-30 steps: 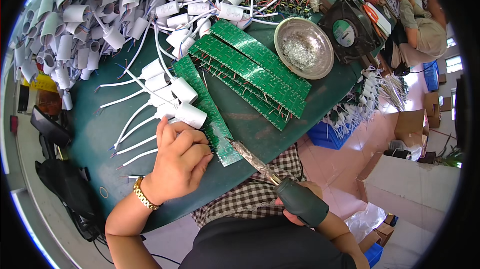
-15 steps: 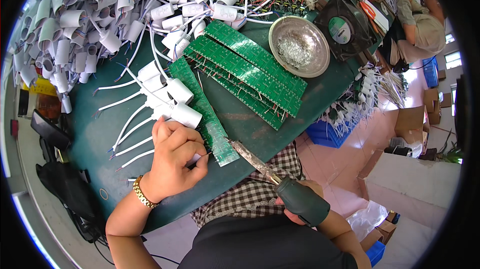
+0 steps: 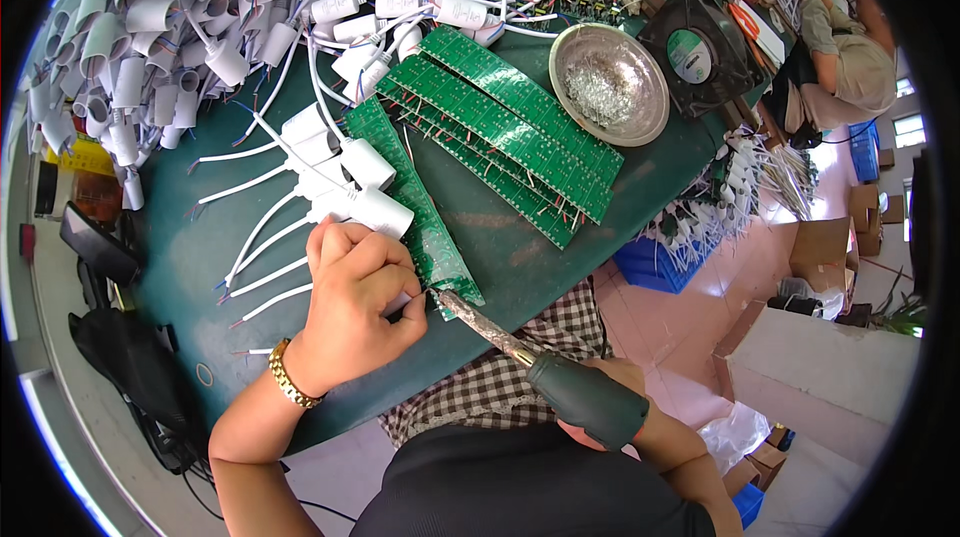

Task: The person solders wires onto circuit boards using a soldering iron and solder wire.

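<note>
My left hand (image 3: 362, 282) is closed in a pinch on a short piece of white cable (image 3: 399, 304), beside the near end of a long green circuit board (image 3: 421, 224). Most of that cable is hidden by my fingers. In my right hand (image 3: 618, 374) is a soldering iron (image 3: 590, 399) with a dark handle and a crusted metal barrel. Its tip meets the near end of the board, close to my left fingertips. Several white lamp-holder-like cups (image 3: 380, 211) with white cables lie along the board's left side.
More green circuit boards (image 3: 510, 132) are stacked to the right. Behind them stands a metal bowl (image 3: 640, 117) holding silvery bits, next to a black fan (image 3: 700, 47). White cups (image 3: 150, 17) are heaped at the far left. A co-worker (image 3: 845, 67) sits at the far right.
The soldering iron has shifted left, its tip coming from the board's right edge to near my left fingertips. My left hand has moved only slightly, still pinching the cable.
</note>
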Available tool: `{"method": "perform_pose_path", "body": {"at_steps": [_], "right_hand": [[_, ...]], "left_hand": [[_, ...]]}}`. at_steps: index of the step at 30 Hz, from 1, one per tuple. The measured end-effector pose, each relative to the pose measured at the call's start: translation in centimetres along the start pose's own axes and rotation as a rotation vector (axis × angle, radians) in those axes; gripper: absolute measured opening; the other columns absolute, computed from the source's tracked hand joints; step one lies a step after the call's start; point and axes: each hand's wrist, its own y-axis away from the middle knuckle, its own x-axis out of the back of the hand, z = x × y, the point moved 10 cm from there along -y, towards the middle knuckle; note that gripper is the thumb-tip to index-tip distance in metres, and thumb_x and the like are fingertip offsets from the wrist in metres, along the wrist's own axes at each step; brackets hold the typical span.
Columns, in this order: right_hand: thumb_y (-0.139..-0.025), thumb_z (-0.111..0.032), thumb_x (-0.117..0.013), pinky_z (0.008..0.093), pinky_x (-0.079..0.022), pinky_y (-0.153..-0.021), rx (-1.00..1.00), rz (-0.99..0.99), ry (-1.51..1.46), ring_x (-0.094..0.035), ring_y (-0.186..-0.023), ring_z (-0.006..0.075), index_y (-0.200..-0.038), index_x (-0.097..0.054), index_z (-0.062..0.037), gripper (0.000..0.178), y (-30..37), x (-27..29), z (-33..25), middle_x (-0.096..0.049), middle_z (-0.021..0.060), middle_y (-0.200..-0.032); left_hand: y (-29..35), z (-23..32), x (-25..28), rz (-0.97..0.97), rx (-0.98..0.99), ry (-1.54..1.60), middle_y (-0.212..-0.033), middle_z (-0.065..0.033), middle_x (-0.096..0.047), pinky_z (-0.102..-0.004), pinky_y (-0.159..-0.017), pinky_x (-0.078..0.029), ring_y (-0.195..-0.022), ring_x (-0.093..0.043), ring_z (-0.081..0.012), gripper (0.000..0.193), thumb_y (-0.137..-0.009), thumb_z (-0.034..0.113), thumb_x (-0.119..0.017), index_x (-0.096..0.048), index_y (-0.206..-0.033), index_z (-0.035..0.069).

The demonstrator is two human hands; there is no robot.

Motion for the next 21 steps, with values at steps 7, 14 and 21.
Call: {"method": "perform_pose_path", "body": {"at_steps": [7,14,21], "right_hand": [[-0.061,-0.019,-0.076,0.0337,-0.048,-0.053,0.025,-0.040,0.056,-0.062,-0.062,0.0230,-0.094,-0.069,-0.0139,0.035,0.1,-0.3,-0.2,-0.063,0.0034,-0.079],[-0.068,-0.024,-0.080,0.0315,-0.052,-0.052,-0.157,-0.044,-0.236,-0.067,-0.061,0.0227,-0.105,-0.065,0.0007,0.047,1.4,-0.9,2.1,-0.070,0.0081,-0.084],[-0.080,-0.013,-0.073,0.0237,-0.045,-0.050,-0.506,0.000,-0.248,-0.060,-0.060,0.0071,-0.093,-0.071,-0.0076,0.014,2.7,-1.2,3.9,-0.069,0.0005,-0.075]], "left_hand": [[-0.2,0.2,0.1,0.004,0.001,-0.023,-0.086,0.0010,-0.056,-0.0510,-0.096,-0.032,-0.089,-0.049,-0.0243,0.020,-0.055,0.001,-0.074,-0.061,-0.067,0.011],[0.1,0.2,0.1,0.019,-0.016,-0.037,-0.087,0.0008,-0.056,-0.0527,-0.096,-0.033,-0.090,-0.050,-0.0248,0.020,-0.054,0.001,-0.074,-0.061,-0.067,0.011],[0.1,0.1,0.3,0.038,-0.017,-0.023,-0.086,0.0015,-0.055,-0.0554,-0.096,-0.033,-0.089,-0.050,-0.0241,0.021,-0.055,0.002,-0.074,-0.060,-0.067,0.011]]}}
